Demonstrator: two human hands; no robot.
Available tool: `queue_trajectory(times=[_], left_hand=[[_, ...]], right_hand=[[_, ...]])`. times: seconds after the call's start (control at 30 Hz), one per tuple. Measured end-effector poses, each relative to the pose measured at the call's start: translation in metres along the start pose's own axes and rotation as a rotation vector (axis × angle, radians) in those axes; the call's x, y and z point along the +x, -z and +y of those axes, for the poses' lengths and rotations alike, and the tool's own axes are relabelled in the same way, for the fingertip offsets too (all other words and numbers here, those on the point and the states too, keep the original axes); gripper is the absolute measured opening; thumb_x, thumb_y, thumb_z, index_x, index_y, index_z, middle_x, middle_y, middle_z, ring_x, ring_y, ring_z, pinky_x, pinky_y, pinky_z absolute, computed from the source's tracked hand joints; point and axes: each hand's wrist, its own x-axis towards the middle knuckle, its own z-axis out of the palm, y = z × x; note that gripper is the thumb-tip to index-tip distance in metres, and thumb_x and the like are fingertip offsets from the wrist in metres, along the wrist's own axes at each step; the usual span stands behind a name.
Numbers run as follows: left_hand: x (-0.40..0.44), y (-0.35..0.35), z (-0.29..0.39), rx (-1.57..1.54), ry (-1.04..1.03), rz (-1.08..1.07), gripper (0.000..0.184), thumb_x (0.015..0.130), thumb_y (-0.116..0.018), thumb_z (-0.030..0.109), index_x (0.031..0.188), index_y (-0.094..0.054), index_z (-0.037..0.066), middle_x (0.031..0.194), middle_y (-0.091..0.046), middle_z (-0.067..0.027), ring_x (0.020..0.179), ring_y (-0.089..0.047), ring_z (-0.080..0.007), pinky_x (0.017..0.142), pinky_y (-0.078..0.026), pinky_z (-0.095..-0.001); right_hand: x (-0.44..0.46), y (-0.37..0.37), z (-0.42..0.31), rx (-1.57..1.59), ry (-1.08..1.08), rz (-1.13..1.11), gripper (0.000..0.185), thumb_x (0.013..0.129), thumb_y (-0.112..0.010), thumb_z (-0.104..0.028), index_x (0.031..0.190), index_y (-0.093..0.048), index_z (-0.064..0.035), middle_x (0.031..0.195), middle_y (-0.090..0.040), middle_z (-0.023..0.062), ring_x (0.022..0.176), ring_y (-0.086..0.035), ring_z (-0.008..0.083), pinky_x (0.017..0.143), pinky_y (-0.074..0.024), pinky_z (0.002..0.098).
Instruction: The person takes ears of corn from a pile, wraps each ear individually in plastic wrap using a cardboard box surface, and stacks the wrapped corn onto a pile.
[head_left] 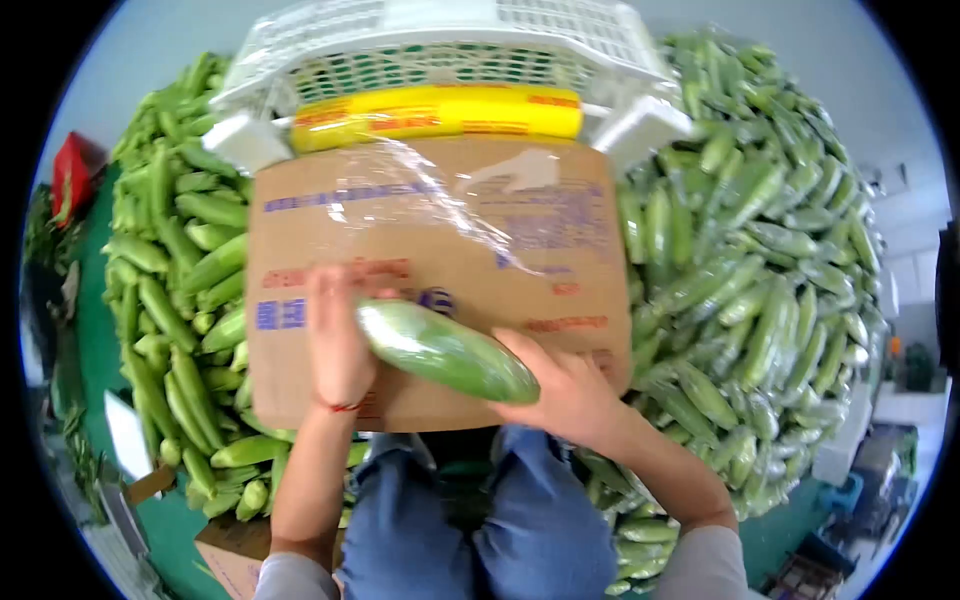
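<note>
A green zucchini-like vegetable, shiny with clear film, lies slantwise above a cardboard box. My right hand grips its right end, thumb along the upper side. At its left end is my left hand, fingers stretched out and somewhat blurred; the palm side faces the vegetable, and I cannot tell how firmly they touch. Clear film glints over the upper part of the box. Behind the box lies a yellow roll with red print.
On the left is a heap of green vegetables that look unwrapped. A heap of film-wrapped ones rises on the right. A white plastic crate stands behind the roll. Another cardboard box sits low at the left, near my knees.
</note>
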Motion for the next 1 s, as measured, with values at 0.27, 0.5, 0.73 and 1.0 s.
queue_trajectory(times=[0.27, 0.5, 0.73, 1.0], left_hand=[[-0.071, 0.067, -0.016, -0.093, 0.786, -0.3, 0.034, 0.102, -0.043, 0.033, 0.128, -0.047, 0.012, 0.072, -0.056, -0.0062, 0.05, -0.055, -0.0157, 0.041, -0.046, -0.0272], [-0.09, 0.025, 0.02, 0.654, -0.139, -0.823, 0.091, 0.073, -0.076, 0.026, 0.149, -0.028, 0.009, 0.14, -0.042, -0.0212, 0.123, -0.049, -0.0362, 0.101, -0.042, -0.0415], [-0.076, -0.113, 0.013, 1.146, -0.776, -1.273, 0.074, 0.066, -0.082, 0.021, 0.134, -0.052, 0.02, 0.134, -0.047, -0.0242, 0.115, -0.052, -0.042, 0.098, -0.042, -0.048], [-0.068, 0.016, 0.01, 1.262, -0.589, -0.753, 0.063, 0.074, -0.069, 0.004, 0.134, -0.05, 0.002, 0.134, -0.05, -0.0207, 0.122, -0.048, -0.0394, 0.103, -0.04, -0.0459]], right_hand=[[0.041, 0.051, -0.016, 0.778, 0.34, 0.706, 0.019, 0.089, -0.066, -0.013, 0.106, -0.063, -0.0035, 0.077, -0.061, 0.0058, 0.065, -0.062, 0.0163, 0.058, -0.0526, 0.0296], [0.019, 0.04, -0.016, 1.656, 0.116, 0.797, 0.037, 0.096, -0.055, -0.014, 0.129, -0.04, -0.004, 0.073, -0.055, 0.0063, 0.067, -0.06, 0.019, 0.07, -0.0537, 0.0374], [-0.074, -0.01, 0.014, 1.437, -0.566, 0.957, 0.047, 0.097, -0.048, -0.039, 0.125, -0.047, -0.0025, 0.115, -0.061, 0.0187, 0.101, -0.061, 0.0296, 0.092, -0.0498, 0.0441], [-0.361, 0.164, 0.171, 0.726, -0.839, 2.085, 0.055, 0.096, -0.045, -0.049, 0.125, -0.045, -0.0026, 0.126, -0.052, 0.0162, 0.112, -0.051, 0.0274, 0.099, -0.0421, 0.0444]])
